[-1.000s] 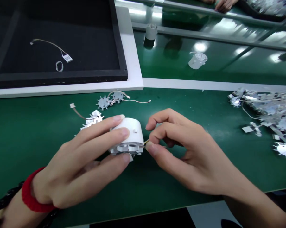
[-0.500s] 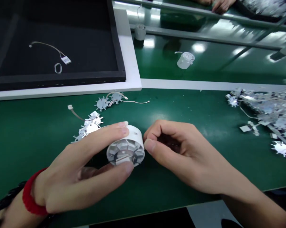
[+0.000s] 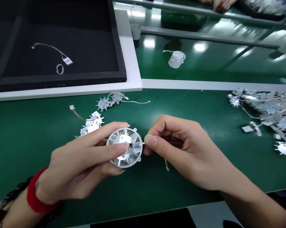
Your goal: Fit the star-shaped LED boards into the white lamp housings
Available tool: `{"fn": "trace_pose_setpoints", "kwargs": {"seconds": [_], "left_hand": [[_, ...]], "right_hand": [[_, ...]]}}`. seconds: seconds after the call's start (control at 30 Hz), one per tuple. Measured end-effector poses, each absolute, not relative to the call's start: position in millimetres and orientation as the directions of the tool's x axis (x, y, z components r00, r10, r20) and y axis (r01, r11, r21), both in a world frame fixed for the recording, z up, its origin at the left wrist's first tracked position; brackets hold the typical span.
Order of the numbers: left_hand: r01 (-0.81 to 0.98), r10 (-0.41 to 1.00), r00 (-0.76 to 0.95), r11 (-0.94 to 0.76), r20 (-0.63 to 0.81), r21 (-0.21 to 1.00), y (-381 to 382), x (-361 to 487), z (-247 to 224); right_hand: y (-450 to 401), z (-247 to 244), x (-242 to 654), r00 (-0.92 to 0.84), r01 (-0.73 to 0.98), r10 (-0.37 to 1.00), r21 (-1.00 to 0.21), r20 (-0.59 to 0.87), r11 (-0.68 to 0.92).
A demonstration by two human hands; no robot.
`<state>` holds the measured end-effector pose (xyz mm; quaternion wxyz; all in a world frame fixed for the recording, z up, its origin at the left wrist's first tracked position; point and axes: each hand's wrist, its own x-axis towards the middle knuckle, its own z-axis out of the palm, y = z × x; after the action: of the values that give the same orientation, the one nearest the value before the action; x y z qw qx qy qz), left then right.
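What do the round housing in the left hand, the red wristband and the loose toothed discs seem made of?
Round housing: probably moulded plastic, satin finish, given its even whitish surface and small rim lugs.
Red wristband: apparently textile, matte; it looks dull and soft-edged.
Loose toothed discs: perhaps thin metal or coated board, shiny; they're flat and some glare brightly.

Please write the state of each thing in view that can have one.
Left hand: gripping held housing
Held housing: spoked face towards camera
Right hand: pinching wire
Wire: pinched, connector end free
Nearer rear housing: standing, lead out
Black tray: holding ring, wired piece
Parts heap: loosely piled
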<state>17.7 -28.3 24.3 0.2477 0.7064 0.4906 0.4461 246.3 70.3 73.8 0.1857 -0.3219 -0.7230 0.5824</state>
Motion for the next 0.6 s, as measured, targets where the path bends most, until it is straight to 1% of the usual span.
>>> {"fn": "trace_pose_setpoints", "kwargs": {"seconds": [0.1, 0.2, 0.3, 0.37, 0.43, 0.53, 0.6], "left_hand": [[0.44, 0.918, 0.163, -0.395, 0.36, 0.806, -26, 19, 31], [0.387, 0.938, 0.128, -0.347, 0.323, 0.854, -22, 21, 37], [0.31, 0.968, 0.06, -0.249, 0.243, 0.918, -20, 24, 38], [0.249, 0.984, 0.046, -0.177, 0.171, 0.952, -20, 25, 38], [0.196, 0.992, 0.054, -0.124, 0.116, 0.973, -20, 24, 38], [0.128, 0.994, 0.079, -0.083, 0.073, 0.988, -18, 23, 38], [0.103, 0.994, 0.097, -0.062, 0.052, 0.993, -17, 22, 38]], "right_hand": [[70, 72, 246, -0.703, 0.251, 0.711, -0.936, 0.0, 0.248], [70, 67, 247, -0.696, 0.289, 0.71, -0.861, 0.113, 0.42], [70, 61, 249, -0.715, 0.272, 0.649, -0.75, 0.262, 0.603], [70, 59, 250, -0.728, 0.243, 0.593, -0.679, 0.345, 0.693], [70, 58, 249, -0.751, 0.212, 0.542, -0.639, 0.378, 0.74], [71, 58, 248, -0.8, 0.175, 0.466, -0.595, 0.378, 0.784], [72, 57, 248, -0.818, 0.173, 0.42, -0.529, 0.392, 0.831]]}}
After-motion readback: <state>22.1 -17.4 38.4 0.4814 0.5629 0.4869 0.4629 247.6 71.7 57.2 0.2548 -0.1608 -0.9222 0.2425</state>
